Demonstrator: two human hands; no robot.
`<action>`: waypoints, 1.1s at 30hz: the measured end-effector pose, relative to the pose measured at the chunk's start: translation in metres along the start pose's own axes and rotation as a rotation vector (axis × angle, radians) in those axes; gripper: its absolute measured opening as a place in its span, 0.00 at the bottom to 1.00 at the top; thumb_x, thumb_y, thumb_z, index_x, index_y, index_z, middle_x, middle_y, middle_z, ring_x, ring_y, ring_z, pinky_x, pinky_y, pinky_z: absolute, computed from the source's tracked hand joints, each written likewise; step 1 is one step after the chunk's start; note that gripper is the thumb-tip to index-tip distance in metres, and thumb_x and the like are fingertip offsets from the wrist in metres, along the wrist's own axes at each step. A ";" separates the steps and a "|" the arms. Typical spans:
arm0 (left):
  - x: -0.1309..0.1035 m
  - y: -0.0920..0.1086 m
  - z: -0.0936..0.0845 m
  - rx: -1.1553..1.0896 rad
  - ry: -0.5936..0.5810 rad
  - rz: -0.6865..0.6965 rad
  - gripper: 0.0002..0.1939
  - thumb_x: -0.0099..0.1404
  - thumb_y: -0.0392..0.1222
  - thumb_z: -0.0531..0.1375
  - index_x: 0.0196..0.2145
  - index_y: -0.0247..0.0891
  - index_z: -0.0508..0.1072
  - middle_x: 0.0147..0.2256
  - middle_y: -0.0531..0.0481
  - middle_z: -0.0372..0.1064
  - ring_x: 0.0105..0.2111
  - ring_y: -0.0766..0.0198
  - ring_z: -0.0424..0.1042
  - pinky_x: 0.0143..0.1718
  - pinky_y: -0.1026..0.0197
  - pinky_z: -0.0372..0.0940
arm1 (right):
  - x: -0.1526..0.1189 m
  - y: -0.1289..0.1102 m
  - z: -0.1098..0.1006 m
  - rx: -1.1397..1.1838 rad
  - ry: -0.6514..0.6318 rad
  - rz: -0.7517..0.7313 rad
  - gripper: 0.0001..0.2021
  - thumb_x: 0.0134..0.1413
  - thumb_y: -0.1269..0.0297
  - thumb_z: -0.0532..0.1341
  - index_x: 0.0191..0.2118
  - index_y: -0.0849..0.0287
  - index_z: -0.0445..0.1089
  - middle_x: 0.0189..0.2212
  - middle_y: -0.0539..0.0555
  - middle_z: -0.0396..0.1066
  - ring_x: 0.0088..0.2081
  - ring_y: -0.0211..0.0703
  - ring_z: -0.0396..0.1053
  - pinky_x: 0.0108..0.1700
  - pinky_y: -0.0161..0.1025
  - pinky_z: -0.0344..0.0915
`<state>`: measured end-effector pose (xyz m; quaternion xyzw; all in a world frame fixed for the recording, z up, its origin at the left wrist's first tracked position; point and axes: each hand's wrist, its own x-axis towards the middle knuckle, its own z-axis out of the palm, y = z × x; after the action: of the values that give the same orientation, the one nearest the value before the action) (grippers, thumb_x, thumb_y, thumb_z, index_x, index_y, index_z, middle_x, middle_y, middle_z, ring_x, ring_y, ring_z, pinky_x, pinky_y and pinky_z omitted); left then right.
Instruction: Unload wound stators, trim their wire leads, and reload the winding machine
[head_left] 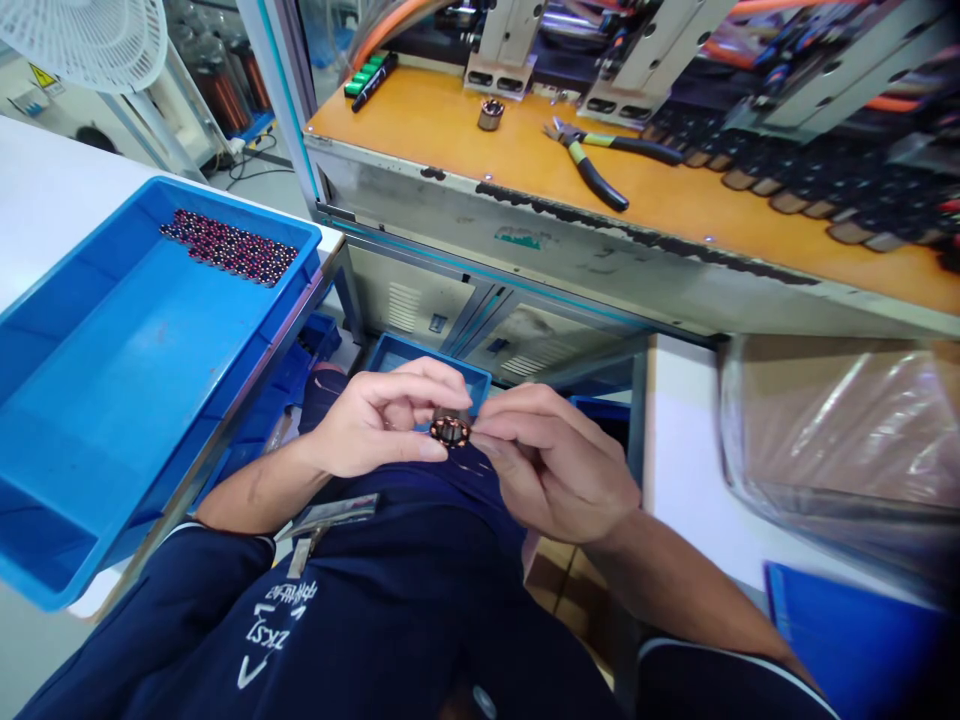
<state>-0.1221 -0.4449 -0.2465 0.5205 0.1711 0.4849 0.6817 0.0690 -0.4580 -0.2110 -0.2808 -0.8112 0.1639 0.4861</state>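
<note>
A small motor stator [451,428] with copper windings is held above my lap, its open end turned toward me. My left hand [390,415] grips it between the thumb below and the fingers above. At the stator's right side, my right hand [559,460] has thumb and forefinger pinched together. What is in that pinch is too small to make out, though thin wire ends show just below the stator.
A blue tray [150,290] at left holds rows of small wound parts. On the orange bench lie another stator [491,114], cutting pliers [589,155], markers [371,80] and many stators at right [787,195]. A plastic-wrapped box [840,420] stands at right.
</note>
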 end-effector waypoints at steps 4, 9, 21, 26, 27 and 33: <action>-0.003 0.003 -0.001 0.047 -0.004 -0.158 0.24 0.52 0.37 0.72 0.47 0.37 0.75 0.35 0.49 0.73 0.32 0.69 0.73 0.35 0.68 0.68 | -0.003 0.002 0.003 -0.044 0.042 -0.078 0.03 0.59 0.75 0.60 0.37 0.60 0.68 0.28 0.54 0.73 0.30 0.39 0.72 0.31 0.36 0.72; -0.008 0.005 0.002 0.055 -0.006 -0.200 0.13 0.61 0.36 0.65 0.44 0.33 0.72 0.27 0.50 0.73 0.26 0.69 0.74 0.28 0.68 0.69 | -0.006 0.003 0.002 -0.073 0.047 -0.058 0.04 0.58 0.75 0.61 0.37 0.59 0.69 0.28 0.53 0.72 0.28 0.39 0.72 0.30 0.36 0.71; -0.006 -0.007 0.002 -0.125 0.021 0.109 0.13 0.51 0.33 0.72 0.33 0.35 0.74 0.46 0.44 0.74 0.41 0.59 0.78 0.44 0.56 0.74 | -0.010 -0.002 0.006 -0.179 0.110 0.044 0.06 0.56 0.77 0.61 0.37 0.58 0.69 0.29 0.53 0.73 0.30 0.38 0.72 0.32 0.34 0.71; -0.002 -0.005 0.006 -0.276 0.086 0.010 0.17 0.52 0.45 0.72 0.35 0.39 0.71 0.39 0.48 0.77 0.49 0.53 0.76 0.49 0.52 0.70 | -0.008 0.002 0.003 -0.130 0.065 -0.087 0.03 0.60 0.71 0.59 0.37 0.57 0.69 0.28 0.52 0.73 0.28 0.40 0.73 0.32 0.38 0.73; 0.000 -0.004 0.006 -0.268 0.082 -0.061 0.19 0.53 0.50 0.71 0.37 0.38 0.73 0.39 0.46 0.77 0.46 0.55 0.77 0.47 0.55 0.70 | -0.008 0.002 0.002 -0.141 0.051 -0.119 0.03 0.61 0.70 0.58 0.37 0.56 0.69 0.27 0.52 0.73 0.27 0.40 0.73 0.31 0.38 0.73; 0.009 0.000 0.002 -0.201 -0.186 -0.505 0.27 0.62 0.62 0.59 0.29 0.30 0.74 0.21 0.49 0.70 0.19 0.70 0.67 0.22 0.66 0.58 | -0.004 0.002 -0.005 -0.255 -0.034 -0.251 0.04 0.60 0.73 0.60 0.34 0.58 0.69 0.25 0.53 0.73 0.26 0.40 0.73 0.30 0.38 0.72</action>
<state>-0.1165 -0.4385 -0.2433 0.4333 0.1831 0.2647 0.8418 0.0752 -0.4593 -0.2126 -0.2341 -0.8622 0.0025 0.4493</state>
